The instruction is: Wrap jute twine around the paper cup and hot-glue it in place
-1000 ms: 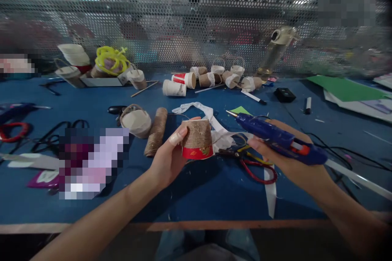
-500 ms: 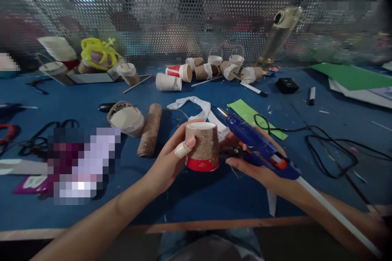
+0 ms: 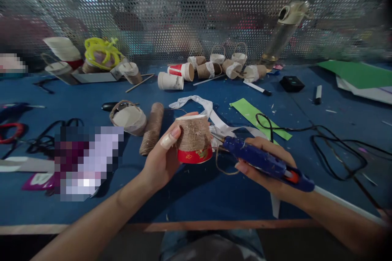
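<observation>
My left hand is closed round a paper cup, its thumb on the near side. Brown twine wraps most of the cup, leaving a red printed band bare at the bottom. In my right hand is a blue hot glue gun, its metal tip pointing left close beside the cup's right side. A loose end of twine curves below the nozzle. Behind the cup lies a white lace ribbon. A spool of twine rests left of the cup.
A twine-handled basket stands at left. Further back are paper cups, several small twine baskets and a leaning bottle against a perforated metal screen. Green paper and a black cord lie on the right.
The glue gun has swung lower, its tip now beside the cup's side instead of pointing up past it. My left hand and the cup have shifted slightly left and up.
</observation>
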`<state>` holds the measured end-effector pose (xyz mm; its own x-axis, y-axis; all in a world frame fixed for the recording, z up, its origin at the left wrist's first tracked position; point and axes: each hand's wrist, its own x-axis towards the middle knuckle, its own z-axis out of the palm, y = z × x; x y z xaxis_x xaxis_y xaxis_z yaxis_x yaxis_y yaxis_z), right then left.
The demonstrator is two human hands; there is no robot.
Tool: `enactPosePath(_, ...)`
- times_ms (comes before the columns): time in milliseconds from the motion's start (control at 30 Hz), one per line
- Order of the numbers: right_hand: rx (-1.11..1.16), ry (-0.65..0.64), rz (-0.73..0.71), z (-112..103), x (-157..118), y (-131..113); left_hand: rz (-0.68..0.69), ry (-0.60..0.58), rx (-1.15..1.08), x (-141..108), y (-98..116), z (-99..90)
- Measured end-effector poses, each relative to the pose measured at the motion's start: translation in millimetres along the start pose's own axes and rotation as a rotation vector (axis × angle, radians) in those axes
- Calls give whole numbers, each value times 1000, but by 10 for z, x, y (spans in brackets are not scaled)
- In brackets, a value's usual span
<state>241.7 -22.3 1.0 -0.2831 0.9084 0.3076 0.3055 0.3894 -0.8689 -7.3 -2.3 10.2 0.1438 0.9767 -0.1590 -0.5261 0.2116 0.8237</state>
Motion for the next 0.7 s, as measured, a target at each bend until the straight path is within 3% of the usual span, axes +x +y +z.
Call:
enactPosePath(500,-57,-155,-93,-49,-8,146,37,88,62,-7,40,16)
enactPosePath(700,-153,-150,-106,-70,-44,138,89,24,115,7,-39,-67)
